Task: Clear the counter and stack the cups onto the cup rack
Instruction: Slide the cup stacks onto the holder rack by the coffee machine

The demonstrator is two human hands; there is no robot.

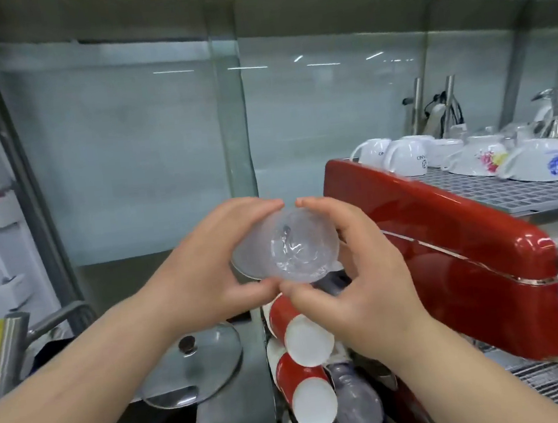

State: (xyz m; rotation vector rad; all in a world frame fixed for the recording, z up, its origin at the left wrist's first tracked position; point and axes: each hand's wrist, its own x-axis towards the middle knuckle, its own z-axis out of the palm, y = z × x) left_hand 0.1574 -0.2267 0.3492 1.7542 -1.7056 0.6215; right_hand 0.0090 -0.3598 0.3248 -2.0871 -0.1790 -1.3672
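Forearms: both are reaching in from the bottom edge.
Clear cup (286, 246): lying sideways, base toward the camera, between the two hands.
Left hand (207, 263): curling round the cup's left side.
Right hand (356, 272): gripping its right side, thumb underneath.
Red cups (300, 333): lying stacked just below the hands.
Clear stack (356, 399): lying beside them.
Glass lid (192, 365): resting below the left hand.
White mugs (406, 160): sitting upturned on the red machine (446, 245), beyond the right hand.

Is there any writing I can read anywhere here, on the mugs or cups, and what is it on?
"ON": dark letters, cut off, on the leftmost white mug atop the red machine.
"ONV": partly legible dark print above a small emblem on the second white mug; the rest is too blurred.
Floral cup and blue-patterned cup: pictures only.
Red paper cups: nothing readable.
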